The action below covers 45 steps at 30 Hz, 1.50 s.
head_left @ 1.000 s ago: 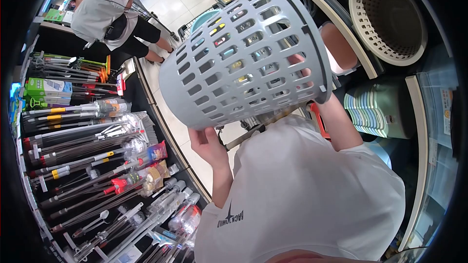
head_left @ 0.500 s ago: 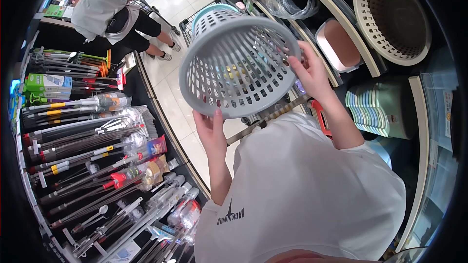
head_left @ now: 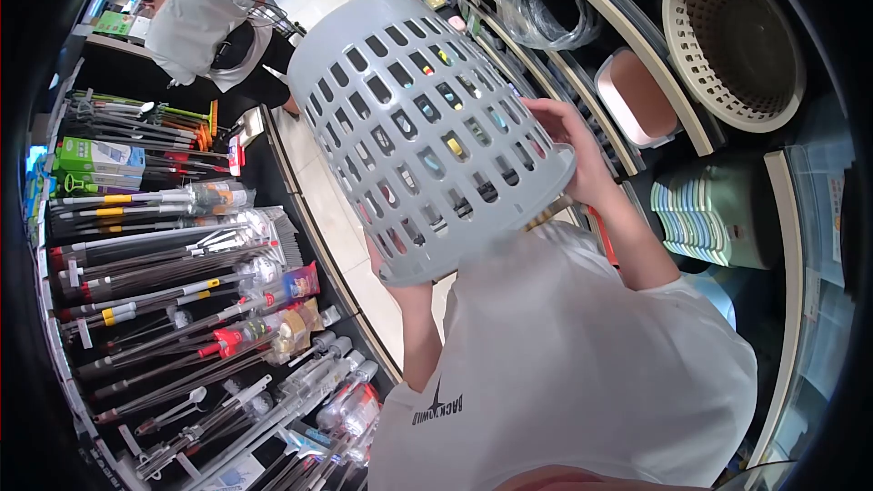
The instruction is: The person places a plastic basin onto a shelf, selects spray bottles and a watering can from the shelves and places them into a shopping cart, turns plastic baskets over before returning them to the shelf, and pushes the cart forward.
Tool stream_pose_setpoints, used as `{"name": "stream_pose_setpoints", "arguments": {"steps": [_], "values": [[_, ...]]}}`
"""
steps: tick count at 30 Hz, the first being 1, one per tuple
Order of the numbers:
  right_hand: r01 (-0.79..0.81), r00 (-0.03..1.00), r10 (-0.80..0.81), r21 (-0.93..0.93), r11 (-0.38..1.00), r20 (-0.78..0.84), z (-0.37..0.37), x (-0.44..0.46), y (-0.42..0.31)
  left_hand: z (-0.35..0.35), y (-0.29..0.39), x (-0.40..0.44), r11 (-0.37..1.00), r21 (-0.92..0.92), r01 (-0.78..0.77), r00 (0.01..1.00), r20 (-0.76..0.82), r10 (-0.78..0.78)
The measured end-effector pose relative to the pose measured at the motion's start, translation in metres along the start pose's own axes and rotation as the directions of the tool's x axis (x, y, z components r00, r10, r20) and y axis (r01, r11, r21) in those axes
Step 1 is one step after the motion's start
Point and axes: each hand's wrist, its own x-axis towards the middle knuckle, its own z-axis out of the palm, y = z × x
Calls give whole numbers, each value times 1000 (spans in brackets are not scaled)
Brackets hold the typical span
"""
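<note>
A grey laundry basket (head_left: 414, 141) with rows of slots is held up in front of my chest, its wide rim toward me and its slotted outer wall facing up. My right hand (head_left: 577, 150) grips the rim on the right, with some fingers behind the wall. My left hand (head_left: 406, 294) holds the rim at the lower left, its fingers mostly hidden by the basket. Through the slots, small coloured patches show, but I cannot make out what they are.
Mops and brooms (head_left: 182, 264) fill the rack on my left. On the right shelves are a beige basket (head_left: 677, 14), a pink bin (head_left: 627, 95) and stacked pastel plastic items (head_left: 696, 218). A person (head_left: 205, 27) stands at the far left.
The basket has tipped over so its opening turns from the camera toward my body, and its outer wall now shows. The other person has shifted slightly and is partly covered by it.
</note>
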Motion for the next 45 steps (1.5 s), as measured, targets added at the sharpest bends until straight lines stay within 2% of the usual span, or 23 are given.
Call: {"name": "stream_pose_setpoints", "arguments": {"steps": [1, 7, 11, 14, 17, 19, 20, 22, 24, 26, 28, 30, 31, 33, 34, 36, 37, 38, 39, 40, 42, 43, 45], "values": [[-2, 1000, 2, 0, 1000, 0, 0, 0, -1, 0, 4, -2, 995, 100, -2, 1000, 1, 2], [-60, 997, 61, -26, 998, 50, -2, 2, -6, 6, 14, 0, 994, 105, 16, 1000, -26, -13], [7, 1000, -6, -49, 999, 22, 0, 1, -5, 12, 19, -1, 1000, 25, 12, 998, -65, -10], [-1, 1000, 2, -45, 999, 27, -2, 2, -5, 9, 21, -3, 992, 85, 93, 992, -89, -85], [-43, 997, 47, -60, 997, 55, -2, 4, -16, 11, 21, -2, 999, -27, 41, 995, -87, -44], [-94, 989, 101, -68, 993, 110, 0, 5, -20, 12, 28, 4, 925, -265, 274, 941, -124, -314], [-97, 989, 103, -68, 993, 108, 1, 4, -20, 14, 32, 6, 924, -264, 277, 941, -122, -316], [-250, 930, 257, -58, 966, 264, 5, 1, -19, 17, 37, 9, 847, -446, 291, 928, -85, -364], [-239, 926, 240, -38, 970, 290, 13, -4, -13, 16, 28, 7, 834, -473, 285, 918, -115, -379], [-346, 879, 359, -98, 933, 314, 20, -7, -12, 14, 20, 4, 780, -515, 355, 878, -102, -467], [-285, 902, 312, -130, 950, 299, 32, -13, 5, 6, 4, -1, 769, -520, 373, 871, -89, -482], [-308, 938, 307, -16, 951, 164, 43, -17, 18, 5, 6, -2, 762, -493, 419, 867, -30, -497], [-312, 935, 310, -18, 950, 175, 45, -18, 28, 0, -9, -6, 761, -497, 418, 865, -39, -501], [-401, 916, 396, 128, 907, 61, 41, -11, 51, -14, -58, -18, 887, -261, 380, 906, -87, -414], [-421, 906, 423, 189, 887, 29, 38, -2, 56, -16, -65, -18, 886, -269, 377, 903, -107, -417], [-390, 916, 399, 134, 911, -47, 27, 21, 62, -21, -79, -21, 948, 147, 284, 955, 52, -294], [-356, 930, 362, 89, 930, -66, 20, 34, 71, -20, -86, -25, 910, 278, 307, 945, 21, -326], [-321, 942, 323, 45, 946, -86, 13, 49, 82, -24, -100, -33, 909, 275, 315, 945, 4, -328], [-286, 952, 279, -45, 957, -125, 10, 67, 88, -29, -119, -40, 858, 433, 275, 950, 16, -312], [-226, 972, 201, -276, 934, -119, -2, 86, 101, -30, -129, -45, 784, 578, 227, 953, 33, -300], [-92, 994, 46, -545, 833, -98, 1, 125, 88, -24, -129, -53, 761, 599, 249, 953, -12, -302], [-87, 995, 43, -544, 835, -93, 3, 143, 96, -22, -128, -53, 737, 649, 190, 965, 16, -263], [72, 997, -62, -668, 741, 39, 8, 184, 117, -19, -125, -52, 671, 739, 62, 979, 88, -186]]}}
